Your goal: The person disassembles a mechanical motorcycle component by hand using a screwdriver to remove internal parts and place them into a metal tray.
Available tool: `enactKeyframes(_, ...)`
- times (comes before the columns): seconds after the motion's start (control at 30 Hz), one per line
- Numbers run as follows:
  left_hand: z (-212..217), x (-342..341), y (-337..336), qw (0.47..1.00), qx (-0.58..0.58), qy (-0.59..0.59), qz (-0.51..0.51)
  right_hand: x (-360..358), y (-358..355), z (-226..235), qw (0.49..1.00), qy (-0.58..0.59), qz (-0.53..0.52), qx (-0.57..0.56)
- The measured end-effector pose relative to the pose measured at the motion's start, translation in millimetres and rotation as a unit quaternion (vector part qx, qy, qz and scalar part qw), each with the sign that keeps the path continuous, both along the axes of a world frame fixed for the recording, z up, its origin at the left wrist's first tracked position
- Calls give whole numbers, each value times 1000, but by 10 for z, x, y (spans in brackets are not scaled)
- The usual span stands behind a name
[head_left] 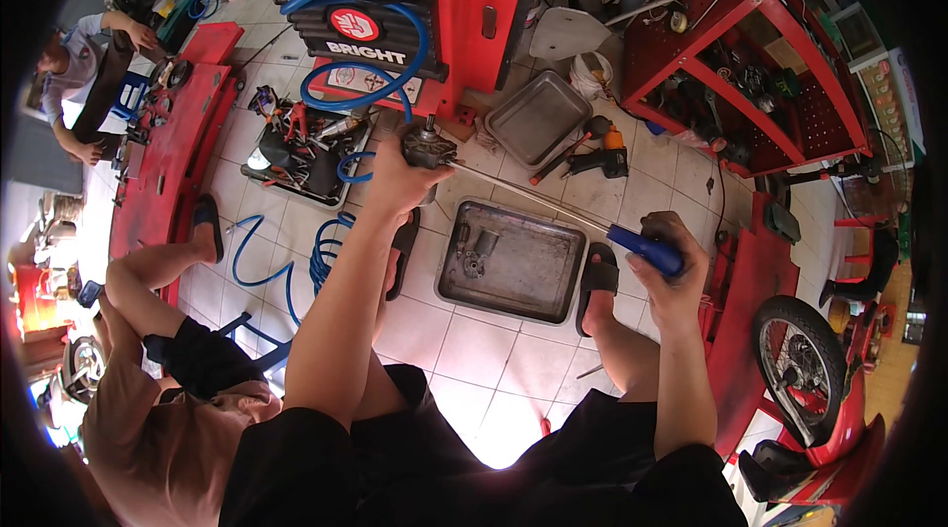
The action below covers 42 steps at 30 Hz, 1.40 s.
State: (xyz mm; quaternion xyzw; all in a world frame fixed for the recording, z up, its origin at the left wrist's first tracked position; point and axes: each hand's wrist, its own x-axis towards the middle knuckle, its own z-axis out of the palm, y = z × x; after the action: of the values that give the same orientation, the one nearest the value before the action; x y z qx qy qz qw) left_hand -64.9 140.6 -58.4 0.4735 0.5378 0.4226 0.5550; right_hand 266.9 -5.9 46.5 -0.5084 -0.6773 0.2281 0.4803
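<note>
**Long screwdriver set into a small metal part, both hands closed**

Left hand (395,181) wrapped tight around a small grey metal part (427,147), held up near the centre of the frame, just above middle height. Right hand (667,265) fisted shut on the blue handle (647,250) of a long screwdriver (533,199), right of centre. Shaft running up and left from that handle, tip meeting the part at the left hand.

Judged as the step in hand: working a fastener on the part, one hand bracing, the other driving. Whether the tip sits in a screw head cannot be told; too small to see. Next move likely calls for steady axial push, tip kept square, part held from twisting.

Below the shaft, a steel tray (513,260) on the tiled floor, a few grey pieces lying at its left end. A second, empty-looking tray (538,117) further up, a cordless drill (602,160) just beside it. Open toolbox (301,157) and blue air hose (326,255) left of centre. Another person's back (158,428) at lower left; a small motorbike wheel (800,364) at lower right.
</note>
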Motion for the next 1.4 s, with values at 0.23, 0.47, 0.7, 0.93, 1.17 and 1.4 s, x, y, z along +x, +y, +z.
enactKeyframes(0.23, 8, -3, -21, 998, 25, 55, -5, -18, -140, 132, 917, 159, -141, -336)
enactKeyframes(0.47, 80, 43, -31, 1000, -13, 26, -8, 23, -70, 87, 992, 16, -33, -119)
enactKeyframes(0.7, 355, 143, -112, 987, -130, -98, -10, 291, -104, 73, 962, 188, -72, -184)
enactKeyframes(0.93, 375, 350, -202, 964, -208, -160, -40, 559, 17, -136, 729, 643, 16, -236)
enactKeyframes(1.17, 234, 609, -317, 961, -217, -160, -65, 189, 0, -91, 721, 618, 108, -294)
enactKeyframes(1.4, 114, 948, -641, 976, -125, -69, -163, -238, -5, -252, 809, 463, 145, -331)
